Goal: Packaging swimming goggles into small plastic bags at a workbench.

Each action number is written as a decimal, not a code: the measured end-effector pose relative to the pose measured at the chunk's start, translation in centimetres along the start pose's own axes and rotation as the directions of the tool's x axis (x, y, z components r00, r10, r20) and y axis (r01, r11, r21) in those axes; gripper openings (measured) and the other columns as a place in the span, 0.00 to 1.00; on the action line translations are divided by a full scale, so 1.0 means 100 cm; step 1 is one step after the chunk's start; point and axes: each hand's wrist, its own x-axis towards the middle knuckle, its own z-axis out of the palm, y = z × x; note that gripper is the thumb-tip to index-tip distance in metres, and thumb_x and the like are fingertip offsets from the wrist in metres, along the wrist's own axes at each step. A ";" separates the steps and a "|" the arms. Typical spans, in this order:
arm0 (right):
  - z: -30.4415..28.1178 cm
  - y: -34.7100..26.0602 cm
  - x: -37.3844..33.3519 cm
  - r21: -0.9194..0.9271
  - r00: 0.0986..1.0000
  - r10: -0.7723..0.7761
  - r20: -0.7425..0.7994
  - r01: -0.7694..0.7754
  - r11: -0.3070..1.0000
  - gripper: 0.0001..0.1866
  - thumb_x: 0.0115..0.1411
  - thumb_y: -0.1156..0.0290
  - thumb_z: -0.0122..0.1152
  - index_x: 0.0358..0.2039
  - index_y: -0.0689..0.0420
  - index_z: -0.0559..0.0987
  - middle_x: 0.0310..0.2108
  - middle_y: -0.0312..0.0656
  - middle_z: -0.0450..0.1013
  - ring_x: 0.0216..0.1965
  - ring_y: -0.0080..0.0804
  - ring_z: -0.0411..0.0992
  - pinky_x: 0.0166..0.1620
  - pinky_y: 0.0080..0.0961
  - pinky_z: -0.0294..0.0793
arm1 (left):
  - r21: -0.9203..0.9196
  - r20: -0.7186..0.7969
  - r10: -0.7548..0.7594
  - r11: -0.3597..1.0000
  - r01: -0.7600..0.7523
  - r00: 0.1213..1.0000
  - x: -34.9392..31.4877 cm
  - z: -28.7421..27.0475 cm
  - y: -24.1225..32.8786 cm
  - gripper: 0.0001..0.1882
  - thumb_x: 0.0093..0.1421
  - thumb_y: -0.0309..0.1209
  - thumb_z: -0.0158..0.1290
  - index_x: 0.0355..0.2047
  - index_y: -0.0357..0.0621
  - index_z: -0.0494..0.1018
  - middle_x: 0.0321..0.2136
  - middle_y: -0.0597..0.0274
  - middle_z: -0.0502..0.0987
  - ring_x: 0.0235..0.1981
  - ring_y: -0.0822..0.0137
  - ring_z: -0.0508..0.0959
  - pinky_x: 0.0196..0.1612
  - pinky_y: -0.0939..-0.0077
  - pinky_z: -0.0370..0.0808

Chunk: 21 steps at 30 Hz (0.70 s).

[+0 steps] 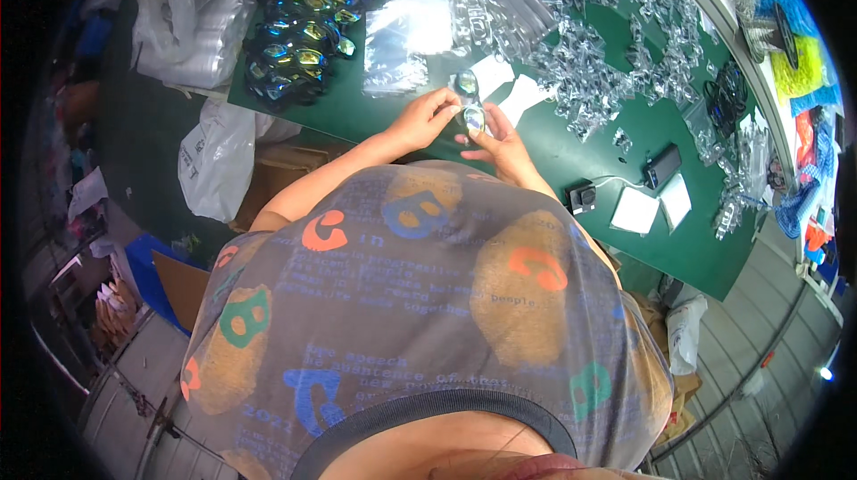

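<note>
A pair of swim goggles is held over the near edge of the green table, one lens beyond the other. The fingers of my left hand pinch its near lens from the left. My right hand grips the same lens from the right, thumb on its face and the other fingers curled below. Just beyond the goggles lie white paper pieces. To the far left is a heap of dark goggles with shiny mirrored lenses. A stack of clear plastic bags lies between that heap and my hands.
Many small clear plastic pieces spread over the table's right side. Nearer stand a small black cube-shaped device with a white cable, a black box and white pads. A white bag hangs at the left edge.
</note>
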 end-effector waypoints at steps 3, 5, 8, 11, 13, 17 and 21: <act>-0.003 0.009 0.001 0.075 0.999 -0.001 -0.043 0.004 0.997 0.27 0.66 0.77 0.61 0.63 0.56 0.65 0.51 0.38 0.71 0.46 0.35 0.79 0.42 0.30 0.85 | -0.045 0.026 -0.016 0.999 0.017 1.000 -0.001 0.000 -0.002 0.07 0.69 0.30 0.51 0.43 0.40 0.74 0.36 0.62 0.78 0.38 0.70 0.77 0.42 0.72 0.73; -0.007 0.013 0.003 0.056 0.999 0.003 -0.038 -0.001 0.998 0.25 0.66 0.77 0.61 0.62 0.56 0.66 0.50 0.38 0.71 0.44 0.35 0.79 0.42 0.30 0.85 | -0.052 0.032 -0.015 0.999 0.017 0.999 -0.002 -0.002 -0.002 0.07 0.69 0.30 0.51 0.43 0.40 0.74 0.36 0.62 0.78 0.38 0.70 0.76 0.42 0.72 0.73; -0.010 0.020 0.006 -0.002 0.998 -0.019 -0.063 0.019 1.000 0.24 0.66 0.76 0.61 0.60 0.57 0.66 0.48 0.39 0.71 0.43 0.37 0.80 0.42 0.31 0.85 | -0.008 0.095 0.023 1.000 -0.022 0.995 0.000 -0.007 0.005 0.07 0.68 0.30 0.52 0.43 0.40 0.74 0.36 0.60 0.78 0.38 0.67 0.77 0.44 0.70 0.73; -0.007 0.025 0.012 -0.015 0.987 -0.061 -0.146 0.059 0.998 0.18 0.67 0.75 0.61 0.55 0.58 0.68 0.45 0.40 0.72 0.42 0.36 0.80 0.41 0.31 0.85 | 0.152 0.084 0.215 0.962 -0.226 0.973 -0.002 -0.007 0.014 0.07 0.67 0.30 0.52 0.41 0.41 0.75 0.37 0.56 0.78 0.40 0.57 0.78 0.45 0.65 0.74; -0.004 0.031 0.019 0.011 0.976 -0.076 -0.202 0.080 0.997 0.14 0.67 0.75 0.61 0.50 0.58 0.71 0.43 0.41 0.72 0.39 0.34 0.80 0.38 0.28 0.86 | 0.200 0.127 0.285 0.931 -0.306 0.950 -0.008 0.001 0.027 0.06 0.67 0.29 0.52 0.40 0.41 0.74 0.38 0.54 0.78 0.43 0.52 0.78 0.45 0.61 0.74; 0.009 0.035 0.028 -0.028 0.932 -0.182 -0.312 0.183 0.983 0.07 0.68 0.73 0.59 0.41 0.59 0.70 0.39 0.40 0.74 0.37 0.29 0.78 0.36 0.26 0.85 | 0.103 0.147 0.227 0.964 -0.243 0.963 -0.010 0.012 0.019 0.07 0.66 0.31 0.53 0.41 0.42 0.74 0.38 0.55 0.78 0.43 0.52 0.78 0.45 0.61 0.74; 0.002 0.040 0.034 -0.089 0.910 -0.266 -0.317 0.251 0.964 0.06 0.69 0.72 0.58 0.39 0.58 0.70 0.36 0.40 0.75 0.36 0.28 0.78 0.35 0.26 0.84 | 0.216 0.095 0.313 0.920 -0.326 0.945 -0.004 0.009 0.035 0.07 0.64 0.32 0.56 0.38 0.43 0.73 0.34 0.57 0.77 0.37 0.53 0.77 0.40 0.61 0.73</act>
